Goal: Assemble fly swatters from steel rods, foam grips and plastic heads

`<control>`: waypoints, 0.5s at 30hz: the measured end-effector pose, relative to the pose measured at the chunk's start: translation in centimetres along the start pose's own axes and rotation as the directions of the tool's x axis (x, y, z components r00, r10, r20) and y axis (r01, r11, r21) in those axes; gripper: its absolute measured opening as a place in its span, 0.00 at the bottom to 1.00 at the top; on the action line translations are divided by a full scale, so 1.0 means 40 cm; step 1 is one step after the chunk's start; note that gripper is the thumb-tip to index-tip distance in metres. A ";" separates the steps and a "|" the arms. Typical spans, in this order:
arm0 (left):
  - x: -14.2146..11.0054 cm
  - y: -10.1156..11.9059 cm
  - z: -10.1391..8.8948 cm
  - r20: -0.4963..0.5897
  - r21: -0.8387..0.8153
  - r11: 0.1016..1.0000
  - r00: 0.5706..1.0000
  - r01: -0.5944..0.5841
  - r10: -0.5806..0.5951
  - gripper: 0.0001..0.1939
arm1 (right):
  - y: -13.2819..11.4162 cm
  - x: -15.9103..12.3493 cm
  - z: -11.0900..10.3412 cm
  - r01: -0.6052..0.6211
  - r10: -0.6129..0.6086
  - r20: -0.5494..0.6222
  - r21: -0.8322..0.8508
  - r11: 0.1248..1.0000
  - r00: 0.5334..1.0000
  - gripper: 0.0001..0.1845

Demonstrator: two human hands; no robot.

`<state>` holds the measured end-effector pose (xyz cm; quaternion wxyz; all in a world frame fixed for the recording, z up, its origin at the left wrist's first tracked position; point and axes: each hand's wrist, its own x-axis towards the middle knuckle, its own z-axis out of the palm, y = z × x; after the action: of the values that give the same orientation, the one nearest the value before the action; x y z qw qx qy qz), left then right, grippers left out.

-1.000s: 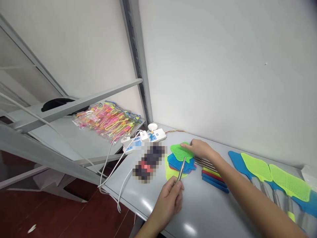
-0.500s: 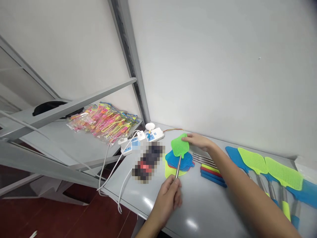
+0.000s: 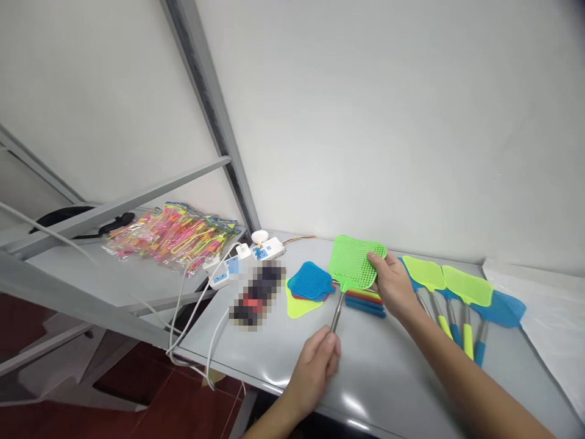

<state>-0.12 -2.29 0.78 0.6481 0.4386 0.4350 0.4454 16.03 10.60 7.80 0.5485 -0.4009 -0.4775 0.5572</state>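
1. Both hands grasp one green fly swatter [image 3: 355,263] above the surface [image 3: 393,378]: left hand [image 3: 317,364] clenched on its metal rod, right hand [image 3: 392,281] pinching its mesh head.
2. Loose mesh heads [image 3: 309,286] lie just beside it.
3. Clear bags of colourful toys [image 3: 170,233] rest on the shelf.

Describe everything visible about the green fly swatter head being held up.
The green swatter head is a flat, rounded-square paddle of bright lime mesh, plastic by its look, dotted with small holes. It narrows at its lower left corner into a neck that meets a thin shiny metal rod. It is lifted above the grey table, tilted with its face toward the camera. The right hand pinches its right edge; the left hand grips the rod's lower end.
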 end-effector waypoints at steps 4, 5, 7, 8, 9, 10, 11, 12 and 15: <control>-0.006 0.000 0.003 0.071 0.085 0.996 0.997 -0.012 0.006 0.19 | 0.003 -0.076 -0.050 0.099 -0.098 -0.088 0.007 0.995 0.991 0.13; -0.007 0.001 0.002 0.086 0.105 0.994 0.996 -0.014 0.005 0.19 | 0.006 -0.091 -0.060 0.122 -0.120 -0.103 0.005 0.993 0.987 0.13; -0.009 0.002 -0.001 0.109 0.134 0.991 0.994 -0.017 0.002 0.18 | 0.016 -0.113 -0.079 0.157 -0.156 -0.125 -0.002 0.988 0.980 0.13; -0.010 0.002 -0.002 0.117 0.148 0.989 0.993 -0.018 0.001 0.18 | 0.021 -0.120 -0.087 0.170 -0.170 -0.134 -0.007 0.985 0.976 0.13; -0.010 0.002 -0.002 0.119 0.169 0.985 0.993 -0.022 0.002 0.18 | 0.027 -0.126 -0.095 0.180 -0.180 -0.140 -0.011 0.984 0.974 0.13; -0.009 0.001 -0.003 0.120 0.201 0.979 0.993 -0.030 0.006 0.18 | 0.032 -0.130 -0.102 0.189 -0.189 -0.142 -0.016 0.982 0.972 0.13; -0.008 0.000 -0.003 0.122 0.238 0.970 0.992 -0.042 0.013 0.18 | 0.036 -0.132 -0.108 0.198 -0.199 -0.140 -0.021 0.980 0.970 0.13; -0.007 -0.001 -0.003 0.124 0.274 0.960 0.992 -0.054 0.021 0.19 | 0.038 -0.134 -0.114 0.208 -0.210 -0.133 -0.026 0.978 0.969 0.14; -0.005 -0.007 -0.007 0.148 0.323 0.943 0.988 -0.083 0.036 0.19 | 0.035 -0.140 -0.129 0.235 -0.237 -0.084 -0.040 0.971 0.968 0.15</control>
<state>-0.38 -2.49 0.50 0.5811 0.5836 0.4430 0.3543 21.15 5.61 4.84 0.6255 -0.3736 -0.5053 0.4625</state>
